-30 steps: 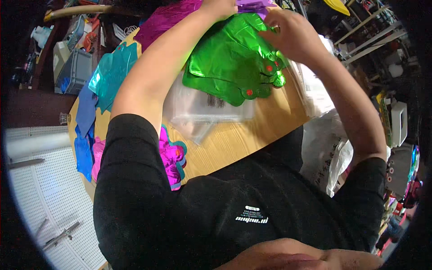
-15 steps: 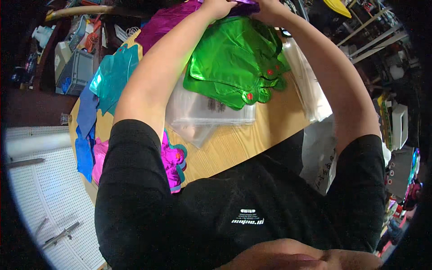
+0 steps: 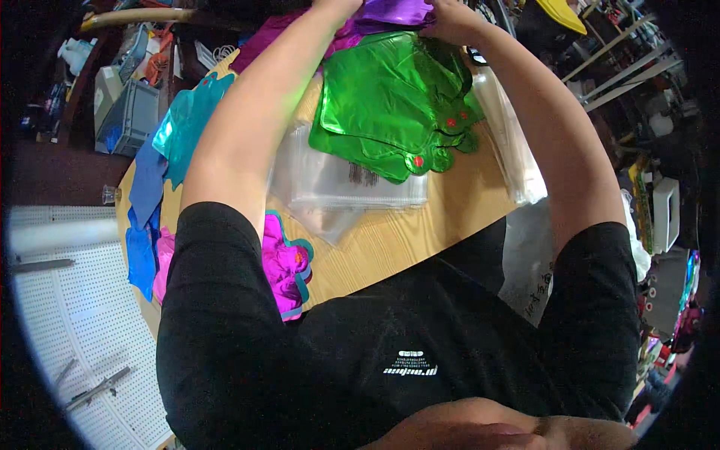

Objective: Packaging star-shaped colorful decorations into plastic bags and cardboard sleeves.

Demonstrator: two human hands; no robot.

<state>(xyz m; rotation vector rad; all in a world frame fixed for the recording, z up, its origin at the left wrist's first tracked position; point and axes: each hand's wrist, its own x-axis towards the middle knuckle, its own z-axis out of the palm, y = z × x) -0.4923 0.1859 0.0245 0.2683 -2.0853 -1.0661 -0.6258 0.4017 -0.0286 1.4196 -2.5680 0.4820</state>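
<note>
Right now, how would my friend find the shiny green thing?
Find the wooden table, then the clear plastic bags on it. Partly covering them is the green foil. Its bright green, with red dots near its lower right, sets it apart from the purple foil beyond it.

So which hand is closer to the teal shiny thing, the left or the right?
Left. The left hand is beyond the teal foil and to its right, by the purple foil's left end; the right hand is farther right, by the purple foil's right end.
</note>
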